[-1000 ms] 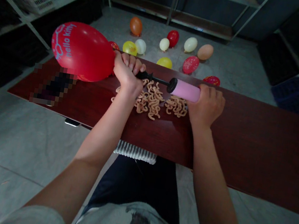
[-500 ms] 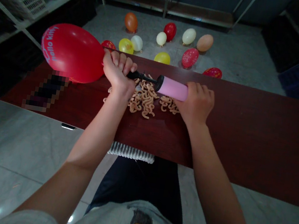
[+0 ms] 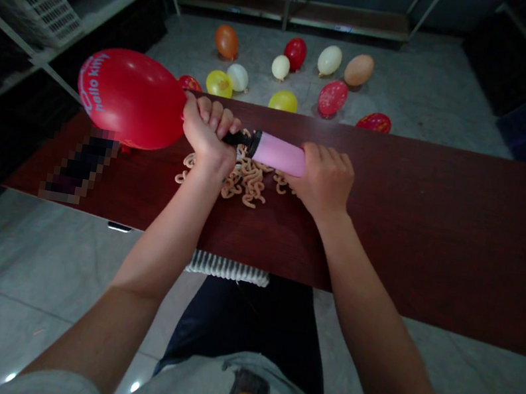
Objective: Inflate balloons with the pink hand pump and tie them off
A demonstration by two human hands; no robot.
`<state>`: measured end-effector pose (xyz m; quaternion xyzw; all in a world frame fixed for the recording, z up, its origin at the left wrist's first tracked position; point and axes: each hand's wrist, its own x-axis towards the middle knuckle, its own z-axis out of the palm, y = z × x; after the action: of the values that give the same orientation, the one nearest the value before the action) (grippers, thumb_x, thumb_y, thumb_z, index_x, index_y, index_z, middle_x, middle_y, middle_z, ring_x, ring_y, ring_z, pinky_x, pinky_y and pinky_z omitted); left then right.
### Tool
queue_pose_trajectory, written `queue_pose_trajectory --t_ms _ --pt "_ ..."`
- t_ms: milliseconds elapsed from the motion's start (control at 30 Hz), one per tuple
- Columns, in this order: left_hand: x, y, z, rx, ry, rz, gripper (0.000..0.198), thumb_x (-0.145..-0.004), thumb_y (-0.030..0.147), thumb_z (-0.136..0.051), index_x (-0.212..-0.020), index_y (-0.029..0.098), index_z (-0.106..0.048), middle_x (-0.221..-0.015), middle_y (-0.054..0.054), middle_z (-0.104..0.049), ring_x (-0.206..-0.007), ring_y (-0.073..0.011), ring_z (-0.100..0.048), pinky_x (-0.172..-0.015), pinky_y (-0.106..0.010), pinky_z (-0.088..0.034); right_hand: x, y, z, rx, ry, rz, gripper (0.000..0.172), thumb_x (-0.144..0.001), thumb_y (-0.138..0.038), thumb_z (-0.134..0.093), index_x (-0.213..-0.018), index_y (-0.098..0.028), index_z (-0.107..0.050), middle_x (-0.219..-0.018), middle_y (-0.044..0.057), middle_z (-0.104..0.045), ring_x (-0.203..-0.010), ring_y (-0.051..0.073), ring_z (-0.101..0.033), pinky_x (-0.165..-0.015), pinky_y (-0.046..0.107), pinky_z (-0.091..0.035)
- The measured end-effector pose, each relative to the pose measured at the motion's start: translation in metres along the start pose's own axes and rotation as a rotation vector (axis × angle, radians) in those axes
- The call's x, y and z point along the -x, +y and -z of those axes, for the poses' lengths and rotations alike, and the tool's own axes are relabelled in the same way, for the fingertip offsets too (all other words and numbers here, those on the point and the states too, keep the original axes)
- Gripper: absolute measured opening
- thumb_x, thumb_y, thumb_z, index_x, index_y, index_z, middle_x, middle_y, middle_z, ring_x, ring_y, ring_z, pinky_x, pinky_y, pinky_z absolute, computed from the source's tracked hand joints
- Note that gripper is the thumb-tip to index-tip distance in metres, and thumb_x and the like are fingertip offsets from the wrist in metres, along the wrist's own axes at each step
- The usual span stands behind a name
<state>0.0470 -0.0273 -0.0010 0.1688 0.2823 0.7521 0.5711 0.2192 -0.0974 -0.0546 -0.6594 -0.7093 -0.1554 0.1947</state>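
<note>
Your left hand [image 3: 207, 134] clamps the balloon [image 3: 131, 97] neck onto the pump [image 3: 277, 154]; at 3 o'clock, your right hand [image 3: 323, 180] wraps its barrel. The balloon looks light, taut and easily burst: hold only the neck.

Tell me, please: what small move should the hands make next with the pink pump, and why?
Probably the right hand should draw the pink pump barrel back to the right. The barrel sits almost against the left hand, with only a short black piece showing between them, so the stroke looks spent. The left hand grips the red balloon at its neck.
</note>
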Motion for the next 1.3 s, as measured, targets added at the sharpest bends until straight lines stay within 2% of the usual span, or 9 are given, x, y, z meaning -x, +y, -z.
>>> queue_pose_trajectory --t_ms 200,367,567,733,800,933,1000,1300 --pt "-0.002 0.0 0.005 -0.06 -0.044 -0.042 0.055 -0.099 0.05 -0.044 -0.059 0.022 -0.021 -0.052 0.006 -0.018 -0.041 -0.0108 -0.02 -0.045 -0.027 -0.026 -0.001 0.006 -0.001 0.024 0.023 -0.009 0.029 -0.089 -0.041 -0.052 -0.107 -0.019 -0.06 -0.098 0.012 -0.067 -0.096 0.031 -0.056 -0.081 0.041 -0.037" --pt "0.0 0.004 0.001 -0.029 -0.007 -0.04 0.049 -0.104 0.041 -0.034 -0.061 0.021 -0.02 -0.053 0.006 -0.015 -0.04 -0.0099 -0.016 -0.043 -0.025 -0.026 -0.002 0.009 -0.001 0.061 0.043 -0.025 0.027 -0.09 -0.037 -0.05 -0.106 -0.02 -0.061 -0.099 0.012 -0.067 -0.097 0.031 -0.056 -0.082 0.043 -0.038" --pt "-0.007 0.006 0.004 -0.044 0.031 -0.063 0.05 -0.102 0.045 -0.035 -0.062 0.021 -0.018 -0.053 0.006 -0.016 -0.041 -0.01 -0.017 -0.044 -0.025 -0.025 -0.002 0.022 -0.003 0.109 0.098 -0.053 0.031 -0.089 -0.04 -0.051 -0.109 -0.019 -0.062 -0.099 0.013 -0.067 -0.096 0.031 -0.056 -0.083 0.044 -0.038" --pt "-0.017 0.007 0.012 -0.102 -0.015 -0.101 0.057 -0.097 0.054 -0.048 -0.059 0.021 -0.02 -0.051 0.005 -0.021 -0.042 -0.0109 -0.024 -0.047 -0.027 -0.027 -0.002 0.026 -0.004 0.12 0.128 -0.061 0.031 -0.089 -0.039 -0.05 -0.109 -0.019 -0.062 -0.096 0.013 -0.067 -0.093 0.03 -0.056 -0.081 0.044 -0.038" --pt "-0.017 0.01 0.012 -0.083 -0.017 -0.087 0.056 -0.1 0.051 -0.046 -0.06 0.021 -0.019 -0.051 0.005 -0.02 -0.042 -0.0099 -0.022 -0.047 -0.027 -0.025 -0.001 0.023 -0.005 0.12 0.118 -0.062 0.03 -0.089 -0.038 -0.049 -0.107 -0.019 -0.063 -0.095 0.012 -0.067 -0.092 0.03 -0.056 -0.081 0.043 -0.038" --pt "-0.011 0.017 0.006 0.119 0.034 -0.022 0.047 -0.108 0.034 -0.029 -0.064 0.02 -0.017 -0.055 0.006 -0.012 -0.04 -0.0077 -0.014 -0.046 -0.025 -0.018 0.0 0.016 -0.006 0.104 0.077 -0.038 0.03 -0.088 -0.042 -0.05 -0.102 -0.019 -0.062 -0.094 0.013 -0.067 -0.092 0.031 -0.056 -0.079 0.043 -0.038" --pt "-0.01 0.017 0.004 0.166 0.044 -0.03 0.045 -0.107 0.032 -0.03 -0.065 0.02 -0.018 -0.056 0.006 -0.011 -0.04 -0.008 -0.013 -0.046 -0.025 -0.017 0.0 0.015 -0.005 0.092 0.072 -0.027 0.031 -0.087 -0.044 -0.051 -0.101 -0.019 -0.062 -0.093 0.012 -0.067 -0.091 0.031 -0.056 -0.079 0.043 -0.038" --pt "-0.003 0.006 0.003 0.035 -0.012 -0.058 0.049 -0.103 0.034 -0.035 -0.059 0.021 -0.018 -0.054 0.005 -0.013 -0.041 -0.0105 -0.012 -0.044 -0.028 -0.02 0.002 0.011 -0.003 0.036 0.048 -0.015 0.033 -0.086 -0.045 -0.056 -0.103 -0.018 -0.06 -0.095 0.013 -0.067 -0.093 0.031 -0.057 -0.081 0.043 -0.038"
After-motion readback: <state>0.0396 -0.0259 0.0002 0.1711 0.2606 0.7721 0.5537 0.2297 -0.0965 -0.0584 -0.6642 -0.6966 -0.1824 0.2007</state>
